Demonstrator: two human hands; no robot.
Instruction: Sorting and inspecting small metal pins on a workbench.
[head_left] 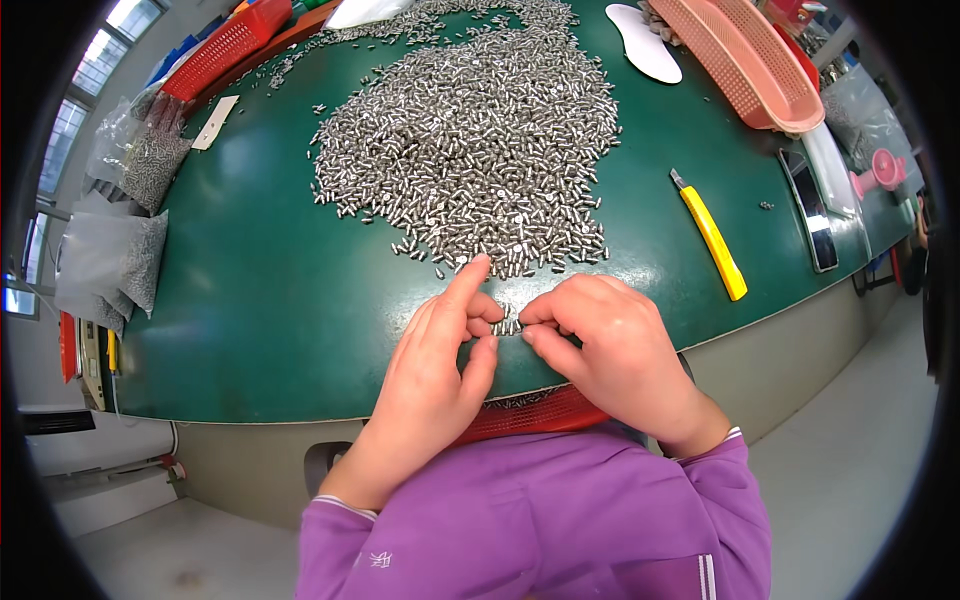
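A big heap of small silver metal pins [480, 140] covers the middle of the green table [270, 300]. At the near edge, my left hand [440, 370] and my right hand [600, 350] meet over a small row of pins [507, 326], pinched between the fingertips of both. The left index finger reaches forward and touches the heap's near fringe. Under my hands, at the table's rim, a red basket [540, 412] holding some pins peeks out above my purple sleeves.
A yellow utility knife [712, 240] lies right of the heap. Behind it are a pink mesh basket [745, 60], a white oval piece [645, 42] and a phone [810, 210]. Red baskets [225, 45] and bags of pins [135, 160] sit at the left.
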